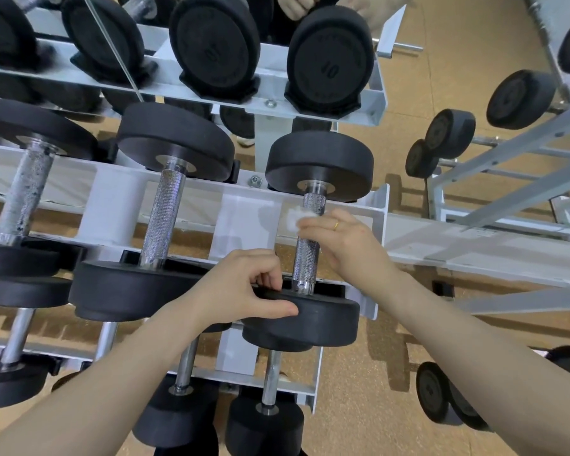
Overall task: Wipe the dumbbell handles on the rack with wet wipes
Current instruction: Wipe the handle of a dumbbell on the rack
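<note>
Right hand (343, 238), just right of frame centre at roughly 2 o'clock, has its fingers curled round the knurled handle (306, 258) of the rightmost middle-tier dumbbell, with a white wet wipe (298, 218) bunched between fingers and metal; wipe pokes out at the hand's 10 o'clock, so it's pinched against the bar, not spread flat. Gold ring (336, 225) on one finger. Wrapping the wipe round the bar looks meant to cover the whole circumference in one pass. Left hand (244, 291), just below centre at about 7 o'clock, grips the near weight plate (310, 317): thumb along the rim, fingers hooked over the top edge. Likely bracing so the dumbbell doesn't roll or slide in its cradle while the other hand rubs. Far plate (320, 166) sits at 12 o'clock from the wiping hand. Dumbbell lies across the white rack (408, 232) rails, handle bridging the gap, which leaves it open to reach from above. Neighbouring handle (165, 209) at 9 o'clock and a pitted, corroded one (27, 189) at far 9 o'clock; can't tell if either is wiped. Upper tier holds bigger dumbbells (329, 64) at 12 o'clock, marked 10. Judgement: mid-wipe on this handle, upper part of bar under the wipe, lower stretch exposed.
</note>
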Demonstrator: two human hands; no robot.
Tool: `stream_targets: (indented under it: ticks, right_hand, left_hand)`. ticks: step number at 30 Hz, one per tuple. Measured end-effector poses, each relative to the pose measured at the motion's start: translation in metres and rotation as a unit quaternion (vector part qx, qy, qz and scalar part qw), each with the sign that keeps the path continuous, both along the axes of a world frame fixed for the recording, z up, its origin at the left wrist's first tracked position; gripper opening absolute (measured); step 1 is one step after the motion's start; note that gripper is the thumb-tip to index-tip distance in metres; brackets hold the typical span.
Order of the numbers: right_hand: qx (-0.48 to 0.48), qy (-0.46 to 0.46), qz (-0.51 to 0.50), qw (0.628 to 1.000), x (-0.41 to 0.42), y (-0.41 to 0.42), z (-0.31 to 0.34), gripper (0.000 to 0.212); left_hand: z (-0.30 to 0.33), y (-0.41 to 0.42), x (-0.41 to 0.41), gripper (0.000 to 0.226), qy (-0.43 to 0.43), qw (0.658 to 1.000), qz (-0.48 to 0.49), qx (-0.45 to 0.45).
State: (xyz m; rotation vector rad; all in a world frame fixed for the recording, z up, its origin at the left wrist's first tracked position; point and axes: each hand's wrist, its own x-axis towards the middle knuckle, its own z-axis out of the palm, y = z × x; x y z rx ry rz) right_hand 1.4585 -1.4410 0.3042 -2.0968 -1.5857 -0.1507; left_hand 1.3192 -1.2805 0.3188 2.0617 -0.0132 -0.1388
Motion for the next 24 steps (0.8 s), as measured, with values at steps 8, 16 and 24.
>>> stream_targets:
  ticks: [8,16,24]
  right_hand:
    - [-0.177,0.262,0.091,0.944,-0.011,-0.009,0.025,0.034]
    - [-0.316,0.317,0.09,0.89,0.005,-0.03,0.041,0.027]
    - [-0.16,0.302,0.072,0.937,-0.005,-0.005,0.043,0.014]
  left_hand:
    - [-0.001,-0.002,-0.002,0.026,0.009,1.0,0.009,-0.01]
    - [0.001,-0.003,-0.006,0.028,0.002,1.0,0.023,0.014]
    - [0.001,-0.005,-0.005,0.026,-0.009,0.999,0.031,0.006]
